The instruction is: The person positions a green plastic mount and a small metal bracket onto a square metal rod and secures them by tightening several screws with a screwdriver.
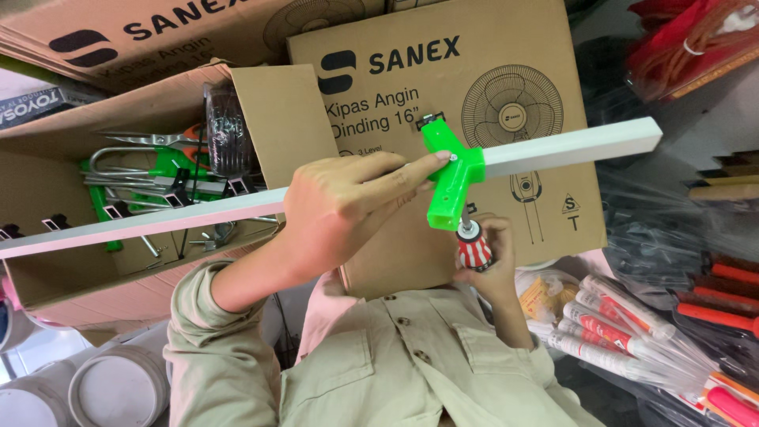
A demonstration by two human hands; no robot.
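Bright green plastic T-shaped connector point(451, 178) sits on a long white square-section bar point(569, 146), which runs across the view from lower left to upper right, held up in front of stacked brown cardboard cartons point(395, 87). Left hand point(348, 205) is wrapped around the bar just beside the connector, index finger stretched out so its tip presses the connector's face near a small screw head. Right hand point(494, 265) is closed on a stubby screwdriver with a red-and-white striped handle point(474, 247), its short shank pointing up into the lower leg of the connector. Judgement: driving goes best with the shank in line with the leg, steady upward pressure, and the left hand bracing the bar against twist. Connector looks smooth, glossy, moulded, with a black clip at its top end. Bar is matte, sharp-edged, straight. An open cardboard box point(269, 119) at left holds more green parts and bare metal brackets point(158, 170). Red-and-white tubes in clear wrapping point(617, 324) lie at lower right. Sleeves are beige cloth.
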